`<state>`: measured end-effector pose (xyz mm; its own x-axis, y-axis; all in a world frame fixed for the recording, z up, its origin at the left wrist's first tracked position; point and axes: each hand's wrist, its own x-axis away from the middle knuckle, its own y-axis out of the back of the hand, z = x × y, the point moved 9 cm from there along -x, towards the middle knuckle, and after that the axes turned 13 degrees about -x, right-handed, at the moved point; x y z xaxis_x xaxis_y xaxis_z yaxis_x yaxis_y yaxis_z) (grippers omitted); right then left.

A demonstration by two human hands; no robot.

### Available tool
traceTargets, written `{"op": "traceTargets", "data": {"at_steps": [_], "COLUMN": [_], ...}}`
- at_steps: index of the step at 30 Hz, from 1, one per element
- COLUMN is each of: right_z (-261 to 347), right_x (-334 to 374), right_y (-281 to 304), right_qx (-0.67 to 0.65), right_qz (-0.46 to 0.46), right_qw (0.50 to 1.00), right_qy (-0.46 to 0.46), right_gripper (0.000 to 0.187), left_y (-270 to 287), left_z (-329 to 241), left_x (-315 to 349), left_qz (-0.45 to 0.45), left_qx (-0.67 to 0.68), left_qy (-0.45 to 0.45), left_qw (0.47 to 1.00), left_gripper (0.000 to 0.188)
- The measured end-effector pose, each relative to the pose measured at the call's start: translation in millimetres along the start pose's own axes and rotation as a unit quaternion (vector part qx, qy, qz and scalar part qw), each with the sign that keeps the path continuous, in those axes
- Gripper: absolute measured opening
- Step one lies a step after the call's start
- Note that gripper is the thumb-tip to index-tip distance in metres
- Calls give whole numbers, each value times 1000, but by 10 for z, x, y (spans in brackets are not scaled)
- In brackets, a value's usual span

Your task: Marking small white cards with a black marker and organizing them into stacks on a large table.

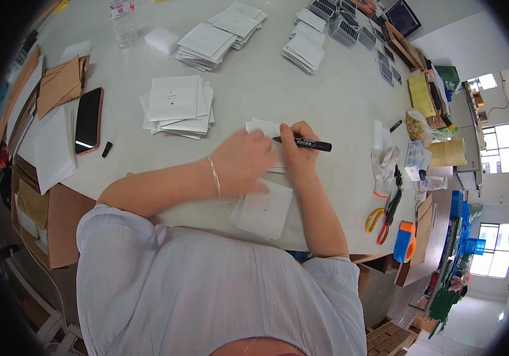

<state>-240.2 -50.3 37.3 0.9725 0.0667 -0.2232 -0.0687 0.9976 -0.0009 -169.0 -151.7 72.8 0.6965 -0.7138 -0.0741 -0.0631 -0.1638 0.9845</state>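
My right hand (300,151) grips a black marker (313,144), its tip pointing left over a white paper square (263,126). Beside it, my left hand (243,159) is smeared by motion above the same paper, and how its fingers are set is unclear. Both hands partly cover that paper. Closer to my body, a few loose white squares (264,209) lie overlapping near the table edge. A stack of white squares with small black marks (173,99) sits beyond my left forearm.
More white stacks (207,44) and another pile (305,50) lie farther back, near grey boxes (344,29). To the left are a phone (89,120), a marker cap (107,149) and a water bottle (123,22). Scissors (375,219), pliers (392,204) and a tape dispenser (405,242) lie right.
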Motion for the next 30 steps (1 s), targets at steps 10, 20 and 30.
{"op": "traceTargets", "data": {"at_steps": [10, 20, 30], "right_z": [9, -139, -45], "right_x": [16, 107, 123], "right_y": [-91, 13, -7], "right_qx": [84, -24, 42], "right_qz": [13, 11, 18], "right_qw": [996, 999, 999], "right_qy": [1, -28, -9], "right_gripper": [22, 25, 23], "left_y": [-129, -124, -94], "left_z": [357, 387, 366], "left_x": [-76, -68, -62], "left_qz": [-15, -16, -69], "left_qx": [4, 7, -41], "left_qy": [75, 86, 71], "left_qw": [997, 996, 994], "left_gripper": [59, 57, 49]}}
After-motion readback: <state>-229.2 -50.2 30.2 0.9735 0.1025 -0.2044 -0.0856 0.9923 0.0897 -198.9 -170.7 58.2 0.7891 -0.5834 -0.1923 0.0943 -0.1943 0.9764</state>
